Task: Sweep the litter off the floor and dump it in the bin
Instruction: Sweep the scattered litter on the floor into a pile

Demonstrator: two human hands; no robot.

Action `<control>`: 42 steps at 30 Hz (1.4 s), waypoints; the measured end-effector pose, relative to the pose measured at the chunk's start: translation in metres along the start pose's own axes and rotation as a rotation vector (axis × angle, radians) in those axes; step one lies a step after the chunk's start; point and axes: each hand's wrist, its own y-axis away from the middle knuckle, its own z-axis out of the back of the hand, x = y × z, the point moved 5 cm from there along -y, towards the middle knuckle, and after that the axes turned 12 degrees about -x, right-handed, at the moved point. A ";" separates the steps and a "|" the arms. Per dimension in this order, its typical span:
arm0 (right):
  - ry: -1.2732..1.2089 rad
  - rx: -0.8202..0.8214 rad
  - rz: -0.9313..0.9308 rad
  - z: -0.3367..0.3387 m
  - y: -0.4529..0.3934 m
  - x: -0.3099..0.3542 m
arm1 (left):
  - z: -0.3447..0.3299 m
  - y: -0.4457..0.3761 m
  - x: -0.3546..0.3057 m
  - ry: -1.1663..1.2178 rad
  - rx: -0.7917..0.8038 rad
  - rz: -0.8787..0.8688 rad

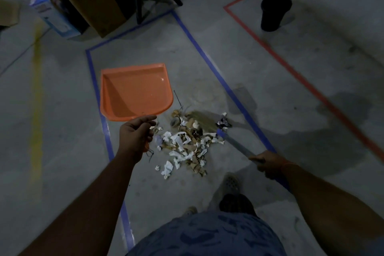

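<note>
My left hand (136,134) grips the handle of an orange dustpan (135,91), which is held out in front of me over the floor with nothing in it. A pile of torn white and brown paper litter (185,143) lies on the grey floor just right of that hand. My right hand (268,164) grips the grey handle of a broom (234,142), whose straw head (202,120) rests at the far edge of the pile. A black bin (274,13) stands upright at the far right, inside red floor tape.
Blue tape (220,77) outlines a rectangle around the litter. Cardboard boxes (89,0) and a blue-white carton (52,12) stand at the far left beside dark chair legs (139,0). My feet (234,199) are just behind the pile. A yellow line (37,89) runs along the left.
</note>
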 end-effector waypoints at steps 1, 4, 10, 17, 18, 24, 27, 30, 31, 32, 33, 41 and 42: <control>-0.035 -0.036 -0.003 -0.007 0.011 -0.003 | 0.006 0.002 0.003 0.002 0.020 0.007; -0.124 -0.142 -0.030 -0.032 0.045 -0.005 | 0.027 0.014 0.014 0.007 0.078 0.007; -0.125 -0.254 -0.060 -0.094 0.099 -0.008 | 0.089 0.044 0.047 -0.001 0.143 0.013; -0.148 -0.226 -0.070 -0.171 0.161 0.013 | 0.167 0.069 0.078 -0.014 0.102 0.059; -0.152 -0.207 -0.062 -0.183 0.166 0.017 | 0.175 0.074 0.080 -0.008 0.087 0.062; -0.125 -0.063 0.019 -0.253 0.186 0.048 | 0.206 0.114 0.095 0.004 0.056 0.059; -0.069 0.010 0.102 -0.286 0.198 0.063 | 0.222 0.145 0.102 0.021 0.019 0.065; 0.016 0.060 0.144 -0.318 0.214 0.070 | 0.244 0.172 0.115 0.024 -0.012 0.068; 0.046 0.063 0.157 -0.329 0.217 0.071 | 0.251 0.180 0.118 0.015 -0.018 0.066; 0.094 0.068 0.175 -0.338 0.221 0.071 | 0.259 0.188 0.121 0.013 -0.025 0.063; 0.156 0.077 0.197 -0.346 0.224 0.071 | 0.267 0.197 0.124 0.014 -0.032 0.061; 0.358 0.023 0.178 -0.386 0.255 0.049 | 0.339 0.258 0.120 0.040 -0.089 0.001; 0.331 -0.002 0.169 -0.389 0.259 0.046 | 0.350 0.261 0.121 0.044 -0.098 -0.006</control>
